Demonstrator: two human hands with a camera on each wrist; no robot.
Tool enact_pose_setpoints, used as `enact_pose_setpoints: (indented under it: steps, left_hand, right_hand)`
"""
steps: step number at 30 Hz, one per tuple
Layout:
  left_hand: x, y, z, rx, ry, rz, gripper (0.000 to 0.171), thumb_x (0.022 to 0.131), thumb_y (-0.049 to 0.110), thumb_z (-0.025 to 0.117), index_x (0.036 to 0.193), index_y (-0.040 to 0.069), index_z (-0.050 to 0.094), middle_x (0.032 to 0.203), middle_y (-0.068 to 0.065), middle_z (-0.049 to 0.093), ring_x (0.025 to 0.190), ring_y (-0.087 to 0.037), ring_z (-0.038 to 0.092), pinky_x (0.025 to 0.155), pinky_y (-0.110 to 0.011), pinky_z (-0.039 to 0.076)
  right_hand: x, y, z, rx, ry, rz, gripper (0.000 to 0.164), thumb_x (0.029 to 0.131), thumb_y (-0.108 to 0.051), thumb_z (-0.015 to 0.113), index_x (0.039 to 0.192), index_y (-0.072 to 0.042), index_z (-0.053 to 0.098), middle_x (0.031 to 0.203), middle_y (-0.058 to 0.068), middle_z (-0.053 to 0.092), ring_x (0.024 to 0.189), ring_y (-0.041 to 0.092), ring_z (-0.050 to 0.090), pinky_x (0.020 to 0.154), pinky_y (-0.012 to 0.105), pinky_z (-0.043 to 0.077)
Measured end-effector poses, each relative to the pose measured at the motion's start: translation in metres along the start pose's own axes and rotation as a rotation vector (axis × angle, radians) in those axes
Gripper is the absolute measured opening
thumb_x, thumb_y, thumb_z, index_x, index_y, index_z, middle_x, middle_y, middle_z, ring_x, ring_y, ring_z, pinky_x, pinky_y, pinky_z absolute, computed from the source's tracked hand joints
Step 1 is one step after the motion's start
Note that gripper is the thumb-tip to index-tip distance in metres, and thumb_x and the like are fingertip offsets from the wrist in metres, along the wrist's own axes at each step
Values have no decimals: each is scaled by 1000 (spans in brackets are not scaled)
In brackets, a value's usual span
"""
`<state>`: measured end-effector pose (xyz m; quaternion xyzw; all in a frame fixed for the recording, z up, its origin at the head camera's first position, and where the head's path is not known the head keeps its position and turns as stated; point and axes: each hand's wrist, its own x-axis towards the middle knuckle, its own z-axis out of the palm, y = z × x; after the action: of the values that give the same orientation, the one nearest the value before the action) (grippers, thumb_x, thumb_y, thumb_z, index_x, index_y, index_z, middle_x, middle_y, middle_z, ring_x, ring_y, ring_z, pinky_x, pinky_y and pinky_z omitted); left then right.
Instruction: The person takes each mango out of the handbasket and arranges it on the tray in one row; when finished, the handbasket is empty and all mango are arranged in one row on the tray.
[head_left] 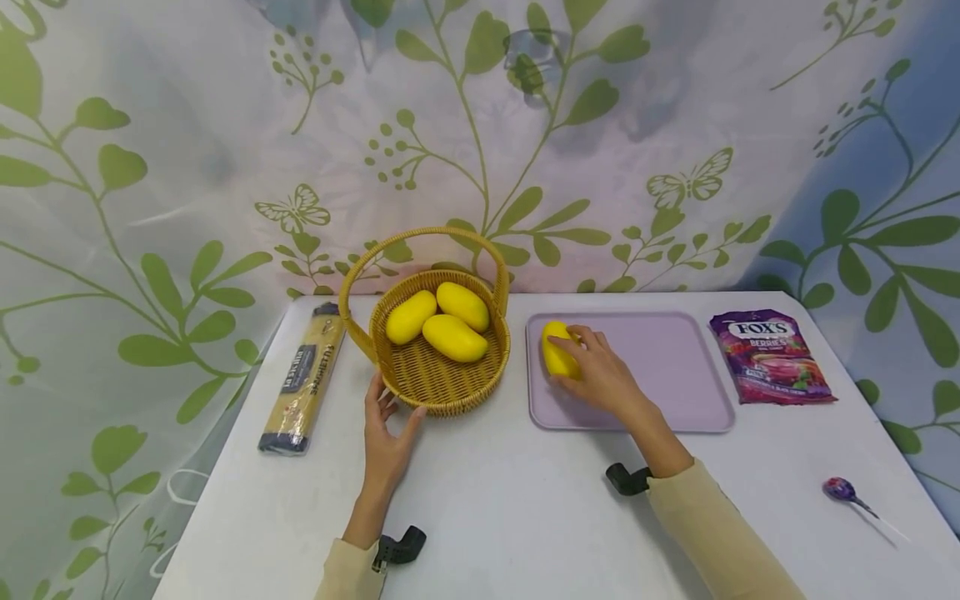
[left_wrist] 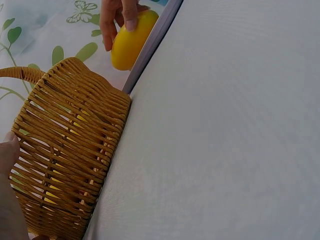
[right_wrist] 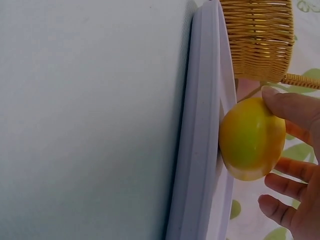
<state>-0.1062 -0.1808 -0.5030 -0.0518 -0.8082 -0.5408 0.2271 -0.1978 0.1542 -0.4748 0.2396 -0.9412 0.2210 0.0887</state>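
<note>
Basket (head_left: pixel 450 406): head view alone shows three whole mangoes (head_left: pixel 454 338)
Left hand (head_left: pixel 387 442): loosely spread against basket
Right hand (head_left: pixel 602 373): grips another mango (right_wrist: pixel 250 140) right of basket

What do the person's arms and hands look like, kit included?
Both the left hand and right hand are bare, no gloves. Long, plain beige sleeves: left sleeve, right sleeve. Each wrist wears a black, angular device, left device and right device. No cables visible; no markings legible.
</note>
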Motion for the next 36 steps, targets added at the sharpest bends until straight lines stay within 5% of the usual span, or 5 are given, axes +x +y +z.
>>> enact_pose_setpoints:
  steps: [11,19,22,30,36]
  left_hand:
    - [1,-34,5,3,0,-39,84,83,18,70,149,15,17,146,-10,32,126,-28,42,102,-43,38]
    - [1,-25,3,-16,-9,-19,83,83,12,69,148,6,17,144,-20,30,125,-38,41,101,-53,36]
    - [0,-37,5,-2,-4,-33,85,82,14,70,149,12,17,146,-14,30,126,-32,42,102,-49,37]
    - [1,-11,1,-21,-6,-2,80,84,10,68,146,1,19,143,-25,31,123,-42,41,98,-57,36]
    - [1,1,-1,-4,-16,-2,80,83,7,67,146,-1,18,141,-25,32,121,-43,42,97,-57,37]
  right_hand:
    - [1,-2,-4,15,14,-15,61,77,-28,76,131,-15,53,137,18,40,113,35,42,80,49,50]
    - [1,-3,-4,23,0,-3,58,77,-29,75,130,-15,55,136,18,41,112,34,42,81,49,49]
    - [2,-4,-6,28,-5,-4,59,77,-29,75,131,-14,54,138,19,39,112,34,42,82,49,49]
    - [5,-18,-25,71,14,-16,62,79,-33,73,135,-21,49,142,12,36,114,29,41,73,47,50]
    - [13,-34,-35,229,-6,-88,64,80,-38,71,137,-34,43,145,3,32,126,27,34,88,51,46]
